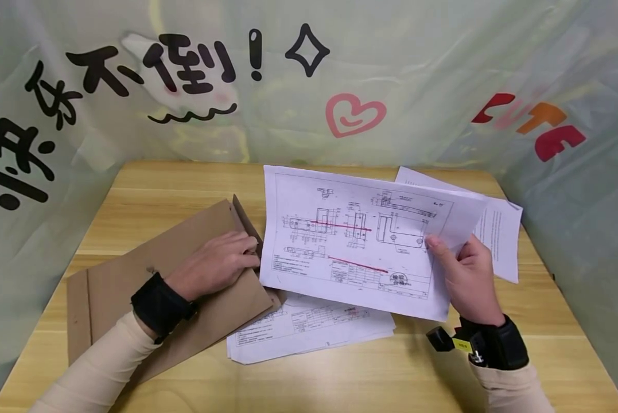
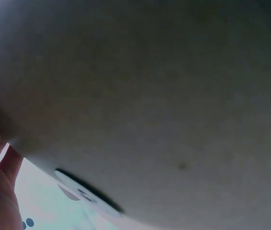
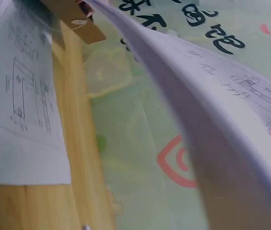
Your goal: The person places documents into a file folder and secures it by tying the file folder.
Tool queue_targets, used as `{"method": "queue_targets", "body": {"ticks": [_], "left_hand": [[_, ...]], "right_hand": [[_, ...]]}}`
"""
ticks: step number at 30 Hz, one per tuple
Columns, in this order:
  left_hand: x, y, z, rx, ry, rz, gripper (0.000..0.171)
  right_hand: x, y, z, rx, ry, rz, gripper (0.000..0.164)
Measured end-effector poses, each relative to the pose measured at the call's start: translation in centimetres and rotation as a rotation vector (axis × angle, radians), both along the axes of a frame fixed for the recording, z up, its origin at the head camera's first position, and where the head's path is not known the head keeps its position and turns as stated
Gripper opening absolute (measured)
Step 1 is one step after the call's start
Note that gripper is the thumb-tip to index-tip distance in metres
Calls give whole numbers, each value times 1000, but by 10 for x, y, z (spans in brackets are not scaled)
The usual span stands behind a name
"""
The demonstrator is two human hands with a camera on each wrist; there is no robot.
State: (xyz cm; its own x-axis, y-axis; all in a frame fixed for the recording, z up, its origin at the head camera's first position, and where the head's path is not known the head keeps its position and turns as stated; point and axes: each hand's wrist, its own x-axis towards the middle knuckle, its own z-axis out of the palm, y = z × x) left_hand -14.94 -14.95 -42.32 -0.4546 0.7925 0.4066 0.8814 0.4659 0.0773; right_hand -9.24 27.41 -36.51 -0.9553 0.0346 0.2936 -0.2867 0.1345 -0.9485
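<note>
A brown kraft document envelope [image 1: 148, 275] lies slanted on the left side of the table, its mouth toward the middle. My left hand [image 1: 216, 264] grips the envelope near its mouth, fingers curled at the edge. In the left wrist view the envelope's surface [image 2: 149, 105] fills most of the picture, with a round closure disc [image 2: 89, 194] and part of the hand at the left edge. My right hand [image 1: 471, 281] holds several printed drawing sheets [image 1: 309, 264], thumb on the front face. Technical drawings, red lines and a stamp mark the front sheet. Its left edge stands beside the envelope's mouth.
More drawing sheets [image 1: 314, 330] lie on the wooden table [image 1: 391, 378] below the held ones. Another printed sheet [image 1: 505, 241] lies behind the right hand. A pale printed curtain [image 1: 432, 74] encloses the table at the back and sides.
</note>
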Motion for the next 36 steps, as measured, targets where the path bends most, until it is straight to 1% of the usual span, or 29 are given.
{"method": "queue_targets", "body": {"ticks": [2, 5, 8, 11, 13, 17, 22, 24, 30, 34, 36], "left_hand": [[1, 1, 0, 15, 1, -5, 21], [2, 4, 1, 34, 16, -11, 20], [3, 6, 2, 42, 34, -24, 18], [3, 10, 4, 31, 49, -40, 18], [3, 13, 6, 21, 56, -54, 20], [4, 18, 8, 17, 72, -76, 23], [3, 23, 8, 25, 115, -85, 21], [3, 25, 8, 27, 128, -89, 21], [2, 32, 8, 17, 135, -98, 23], [3, 36, 9, 0, 143, -99, 22], [3, 37, 9, -9, 153, -93, 20]], "right_hand": [[0, -2, 2, 64, 39, -26, 37], [1, -6, 6, 133, 107, -60, 34], [2, -10, 12, 220, 187, -61, 33], [3, -15, 18, 307, 227, -44, 32], [2, -19, 22, 335, 227, -30, 31], [2, -24, 29, 357, 210, -9, 29], [2, -26, 34, 397, 211, 12, 32], [1, -25, 36, 412, 208, 39, 34], [1, -25, 47, 492, 220, 110, 38], [2, -26, 57, 517, 229, 116, 40], [3, -25, 62, 518, 235, 113, 39]]}}
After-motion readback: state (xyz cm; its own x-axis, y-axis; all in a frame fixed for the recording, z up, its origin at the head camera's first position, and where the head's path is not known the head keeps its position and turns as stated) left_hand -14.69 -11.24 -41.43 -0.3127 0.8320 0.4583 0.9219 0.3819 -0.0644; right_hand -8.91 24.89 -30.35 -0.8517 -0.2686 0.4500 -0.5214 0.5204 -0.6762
